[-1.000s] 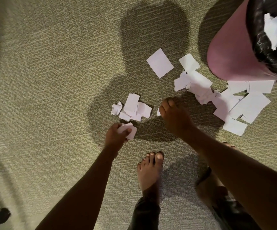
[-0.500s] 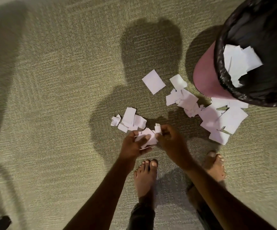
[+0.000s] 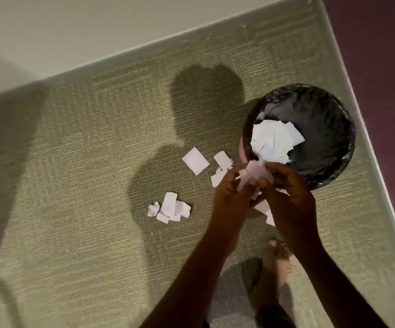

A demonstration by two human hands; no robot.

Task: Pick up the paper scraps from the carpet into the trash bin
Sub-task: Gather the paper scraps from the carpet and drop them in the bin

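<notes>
My left hand (image 3: 230, 192) and my right hand (image 3: 288, 185) together hold a bunch of white paper scraps (image 3: 254, 175) just in front of the near rim of the trash bin (image 3: 329, 166). The bin is pink with a black liner and has white scraps (image 3: 274, 140) inside. On the olive carpet lies a small pile of scraps (image 3: 170, 208) to the left of my hands. A single square scrap (image 3: 195, 160) and a few more pieces (image 3: 222, 162) lie beyond them. Other scraps (image 3: 266, 210) show under my wrists, partly hidden.
A pale wall with a baseboard (image 3: 125, 52) runs along the far side of the carpet. A dark maroon wall (image 3: 381, 67) with a light baseboard closes the right side, right behind the bin. My bare foot (image 3: 278, 259) stands below my hands.
Both hands have risen from the carpet with the gathered scraps and moved right, up to the bin's rim. The view has pulled back and now shows the walls.
</notes>
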